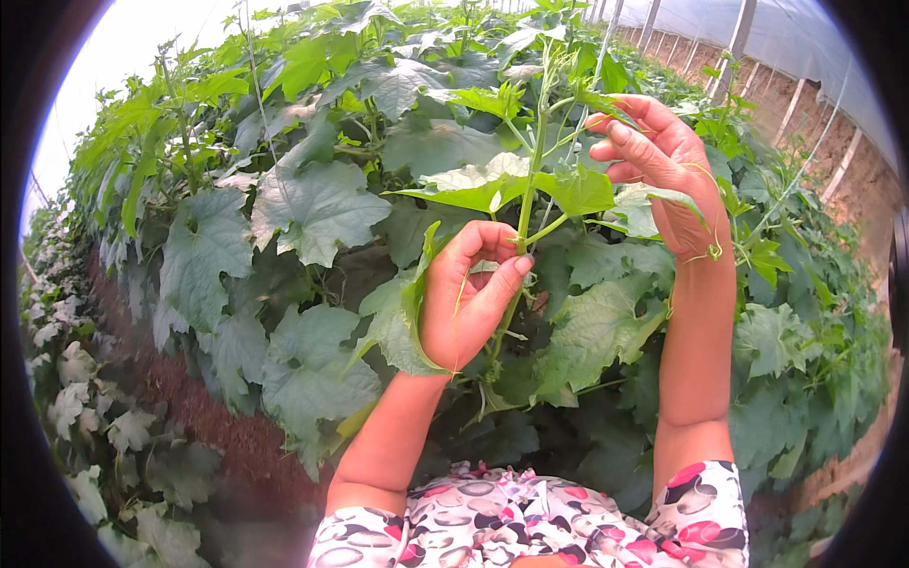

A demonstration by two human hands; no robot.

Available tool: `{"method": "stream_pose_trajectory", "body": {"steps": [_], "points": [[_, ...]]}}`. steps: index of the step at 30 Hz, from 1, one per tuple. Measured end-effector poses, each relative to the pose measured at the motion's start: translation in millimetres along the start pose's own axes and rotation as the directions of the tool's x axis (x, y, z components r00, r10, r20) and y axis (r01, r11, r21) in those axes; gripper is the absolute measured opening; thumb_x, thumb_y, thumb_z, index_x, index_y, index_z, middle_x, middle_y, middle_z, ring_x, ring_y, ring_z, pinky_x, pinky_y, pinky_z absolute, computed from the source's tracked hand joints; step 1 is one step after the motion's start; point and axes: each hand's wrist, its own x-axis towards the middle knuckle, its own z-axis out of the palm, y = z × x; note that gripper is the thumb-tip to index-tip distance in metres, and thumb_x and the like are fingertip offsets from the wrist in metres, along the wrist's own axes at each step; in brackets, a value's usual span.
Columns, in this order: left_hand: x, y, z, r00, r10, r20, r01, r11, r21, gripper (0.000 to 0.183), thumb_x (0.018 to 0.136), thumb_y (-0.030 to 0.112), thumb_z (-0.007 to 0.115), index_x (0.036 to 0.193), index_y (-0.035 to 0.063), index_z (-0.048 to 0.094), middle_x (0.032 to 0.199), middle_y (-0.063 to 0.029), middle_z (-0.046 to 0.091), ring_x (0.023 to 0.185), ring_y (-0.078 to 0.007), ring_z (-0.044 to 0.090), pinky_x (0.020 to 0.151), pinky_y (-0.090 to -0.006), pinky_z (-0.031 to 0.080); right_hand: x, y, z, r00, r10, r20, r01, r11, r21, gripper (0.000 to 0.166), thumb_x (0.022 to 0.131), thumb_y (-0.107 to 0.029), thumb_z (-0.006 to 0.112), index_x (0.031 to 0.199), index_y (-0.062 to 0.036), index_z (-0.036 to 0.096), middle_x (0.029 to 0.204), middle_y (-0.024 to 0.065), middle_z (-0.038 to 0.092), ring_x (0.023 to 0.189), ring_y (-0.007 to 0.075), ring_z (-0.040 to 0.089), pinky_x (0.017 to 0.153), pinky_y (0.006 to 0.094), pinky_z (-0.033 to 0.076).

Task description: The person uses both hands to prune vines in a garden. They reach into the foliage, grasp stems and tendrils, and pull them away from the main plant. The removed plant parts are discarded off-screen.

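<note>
A green climbing vine stem (534, 177), broad-leaved and topped with tendrils and small buds, rises in front of me. My left hand (465, 291) pinches it between thumb and forefinger just under a leaf joint. A large leaf (398, 319) lies against the outer side of that hand. Higher and to the right, my right hand (657, 153) has bent fingers beside the vine's top. A young leaf (614, 108) touches its fingertips; whether they grip the leaf or a thin tendril cannot be made out. Curly tendrils (714, 248) hang over the right wrist.
Dense leafy vines (319, 206) fill the row around the stem. Thin support strings (256, 78) hang among them. Bare reddish soil (234, 440) runs along the left. Posts (735, 50), plastic sheeting (788, 35) and an earthen wall (817, 113) stand at the right.
</note>
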Motion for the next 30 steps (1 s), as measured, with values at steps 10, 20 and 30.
{"method": "stream_pose_trajectory", "body": {"steps": [10,20,30], "points": [[9,6,-12,0.995,-0.005,0.104,-0.006,0.994,0.111,0.018,0.09,0.011,0.067,0.106,0.0036,0.061,0.093,0.0026,0.061,0.079,-0.0042,0.054,0.069,-0.0207,0.046,10,4,11,0.963,-0.104,0.247,0.147,0.976,-0.161,0.015,0.09,-0.018,0.068,0.096,-0.0041,0.068,0.083,-0.0043,0.063,0.067,0.0025,0.053,0.06,0.0184,0.042],[6,11,-16,0.993,-0.042,0.107,0.033,0.997,0.076,0.018,0.088,0.013,0.069,0.104,0.0073,0.063,0.101,0.0012,0.063,0.086,-0.0062,0.059,0.072,-0.0226,0.049,-3,-20,24,0.963,-0.126,0.238,0.209,0.906,-0.369,0.014,0.088,-0.017,0.064,0.09,-0.0026,0.066,0.071,-0.0019,0.061,0.066,0.0051,0.055,0.058,0.0218,0.043],[6,19,-40,0.998,0.02,0.063,-0.024,0.997,0.068,0.017,0.091,0.011,0.066,0.106,0.0043,0.063,0.095,0.0001,0.063,0.086,-0.0085,0.061,0.071,-0.0223,0.05,-30,-5,36,0.962,-0.243,-0.129,0.236,0.97,-0.061,0.016,0.087,-0.017,0.066,0.095,-0.0034,0.065,0.092,0.0046,0.065,0.084,0.012,0.062,0.074,0.0251,0.049]]}}
